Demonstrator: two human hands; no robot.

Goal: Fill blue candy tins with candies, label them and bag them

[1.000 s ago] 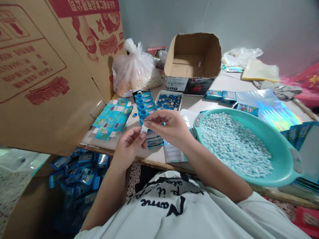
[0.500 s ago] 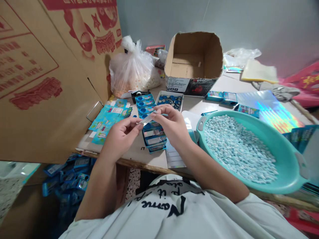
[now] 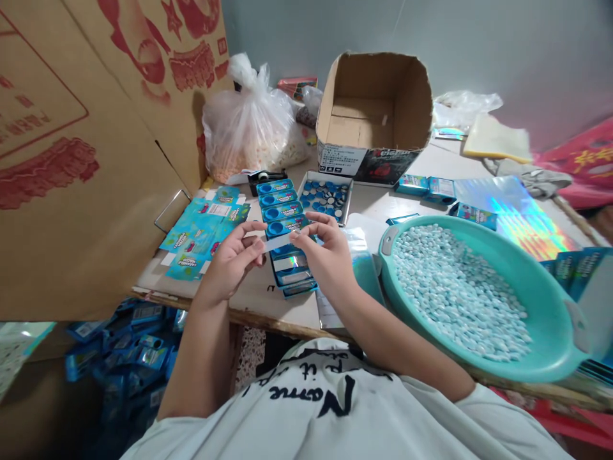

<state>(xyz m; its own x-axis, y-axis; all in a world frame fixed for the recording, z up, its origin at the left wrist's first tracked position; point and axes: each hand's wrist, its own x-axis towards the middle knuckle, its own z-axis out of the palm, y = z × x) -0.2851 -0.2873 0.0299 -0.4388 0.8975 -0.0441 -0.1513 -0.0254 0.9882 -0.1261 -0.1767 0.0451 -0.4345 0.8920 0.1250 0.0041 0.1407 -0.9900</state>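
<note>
A short pale strip (image 3: 278, 243), perhaps clear tape, is stretched between my hands. My left hand (image 3: 233, 260) pinches its left end between thumb and forefinger. The right end is pinched by my right hand (image 3: 329, 250). Just beneath and beyond the strip stands a row of small blue candy boxes (image 3: 282, 211), several of them with a round blue spot on top. Left of the row lie flat blue printed cartons (image 3: 191, 243). Behind my right hand sits a shallow white box of blue and white round pieces (image 3: 330, 195).
A turquoise basin (image 3: 546, 319) of pale blue candies stands at the right. At the back are an open cardboard box (image 3: 366, 128), a tied plastic bag (image 3: 253, 128) and a black tape dispenser (image 3: 261, 181). Blue boxes (image 3: 138, 345) fill a container below the table's left edge.
Both hands have come slightly lower and nearer me with the strip, which now lies more level. The view has shifted a little, showing more of the box row.
</note>
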